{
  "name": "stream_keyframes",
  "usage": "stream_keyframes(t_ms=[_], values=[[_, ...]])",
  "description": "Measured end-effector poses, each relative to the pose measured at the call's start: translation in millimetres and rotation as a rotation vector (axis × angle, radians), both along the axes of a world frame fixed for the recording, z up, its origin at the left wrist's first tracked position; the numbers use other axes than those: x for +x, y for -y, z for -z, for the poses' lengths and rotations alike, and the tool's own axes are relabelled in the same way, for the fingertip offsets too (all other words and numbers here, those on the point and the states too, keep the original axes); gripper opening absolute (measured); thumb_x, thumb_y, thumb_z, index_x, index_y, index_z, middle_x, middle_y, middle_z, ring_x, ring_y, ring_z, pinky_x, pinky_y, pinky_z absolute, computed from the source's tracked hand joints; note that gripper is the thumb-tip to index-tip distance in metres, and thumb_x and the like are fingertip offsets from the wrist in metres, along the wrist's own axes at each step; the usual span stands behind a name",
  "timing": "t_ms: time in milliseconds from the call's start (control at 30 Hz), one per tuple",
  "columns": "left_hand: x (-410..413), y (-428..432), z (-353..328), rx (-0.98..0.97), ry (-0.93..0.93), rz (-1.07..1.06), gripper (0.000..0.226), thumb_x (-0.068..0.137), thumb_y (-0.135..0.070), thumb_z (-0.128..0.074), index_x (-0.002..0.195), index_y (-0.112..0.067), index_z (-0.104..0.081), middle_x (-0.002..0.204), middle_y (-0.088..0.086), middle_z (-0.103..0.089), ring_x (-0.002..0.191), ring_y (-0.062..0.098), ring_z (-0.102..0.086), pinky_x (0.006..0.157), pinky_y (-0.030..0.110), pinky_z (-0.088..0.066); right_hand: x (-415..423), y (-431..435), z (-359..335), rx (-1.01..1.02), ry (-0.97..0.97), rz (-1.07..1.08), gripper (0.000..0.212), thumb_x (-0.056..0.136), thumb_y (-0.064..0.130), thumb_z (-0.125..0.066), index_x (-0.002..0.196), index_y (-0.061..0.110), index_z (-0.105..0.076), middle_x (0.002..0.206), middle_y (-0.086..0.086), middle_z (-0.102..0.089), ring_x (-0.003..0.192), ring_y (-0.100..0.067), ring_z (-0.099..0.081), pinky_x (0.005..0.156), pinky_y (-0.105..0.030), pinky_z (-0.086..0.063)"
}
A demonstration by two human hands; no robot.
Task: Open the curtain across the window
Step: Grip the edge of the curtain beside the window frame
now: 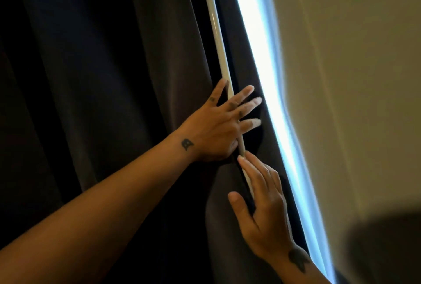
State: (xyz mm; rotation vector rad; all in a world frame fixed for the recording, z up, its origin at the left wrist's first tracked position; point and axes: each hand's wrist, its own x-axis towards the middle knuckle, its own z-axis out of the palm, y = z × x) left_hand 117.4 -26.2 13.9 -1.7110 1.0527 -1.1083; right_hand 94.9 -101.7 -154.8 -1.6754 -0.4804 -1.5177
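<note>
A dark brown curtain (102,78) hangs in folds across the left and middle. A thin white wand (214,21) runs down along its right edge. Beside it a narrow strip of bright window (255,33) shows. My left hand (216,128) lies flat on the curtain's edge with fingers spread, and the wand passes under it between the first two fingers. My right hand (264,213) is just below, fingers stretched along the wand and touching it, thumb held apart. Neither hand is closed around anything.
A beige wall (353,78) fills the right side, next to the bright strip. A dark blurred shape (387,251) covers the bottom right corner. The curtain fabric bulges out beneath my left hand.
</note>
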Motion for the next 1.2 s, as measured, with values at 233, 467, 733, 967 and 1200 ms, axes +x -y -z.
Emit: stream_keyframes(t_ms=[233, 467, 733, 967, 1200], values=[[1.4, -3.7, -3.8, -0.005, -0.025, -0.204, 0.054, 0.096, -0.037, -0.033, 0.148, -0.032, -0.02, 0.16, 0.005, 0.005, 0.144, 0.024, 0.015, 0.107, 0.05, 0.018, 15.3, 15.0, 3.2, -0.051, -0.046, 0.118, 0.051, 0.09, 0.05, -0.037, 0.131, 0.021, -0.038, 0.136, -0.009, -0.044, 0.129, -0.022, -0.03, 0.101, -0.035, -0.028], [2.2, -7.0, -3.3, -0.007, -0.02, -0.263, 0.053, 0.095, -0.039, -0.035, 0.146, -0.032, -0.026, 0.16, 0.007, -0.004, 0.145, 0.029, 0.008, 0.107, 0.052, 0.014, 32.6, 34.4, 0.6, -0.044, -0.06, 0.145, 0.055, 0.089, 0.054, -0.034, 0.132, 0.019, -0.038, 0.144, -0.009, -0.023, 0.132, -0.029, -0.021, 0.103, -0.042, -0.023], [-2.7, -8.5, -2.3, -0.027, 0.016, -0.082, 0.058, 0.086, -0.042, -0.033, 0.139, -0.021, -0.043, 0.148, 0.017, -0.038, 0.135, 0.036, -0.034, 0.102, 0.061, -0.029, 24.7, 18.1, 4.1, -0.039, -0.04, -0.019, 0.054, 0.083, 0.039, -0.05, 0.131, 0.017, -0.039, 0.143, -0.016, -0.028, 0.129, -0.018, -0.023, 0.098, -0.026, -0.028], [-19.2, 7.8, -12.2, 0.113, 0.029, -0.109, 0.054, 0.089, -0.047, -0.03, 0.119, -0.019, -0.065, 0.127, 0.013, -0.062, 0.13, 0.035, -0.045, 0.106, 0.064, -0.019, 0.3, -8.4, 17.1, -0.21, 0.015, -0.057, 0.053, 0.08, 0.033, -0.054, 0.128, 0.014, -0.042, 0.143, -0.021, -0.025, 0.128, -0.033, -0.03, 0.102, -0.043, -0.033], [-40.3, -19.7, -14.7, 0.236, -0.01, -0.367, 0.056, 0.088, -0.044, -0.026, 0.07, -0.014, -0.071, 0.059, 0.003, -0.069, 0.071, 0.028, -0.066, 0.102, 0.057, -0.036, 1.3, -7.9, 11.1, -0.196, 0.07, -0.139, 0.05, 0.093, 0.044, -0.037, 0.13, 0.011, -0.037, 0.142, -0.018, -0.023, 0.128, -0.031, -0.031, 0.102, -0.035, -0.028]])
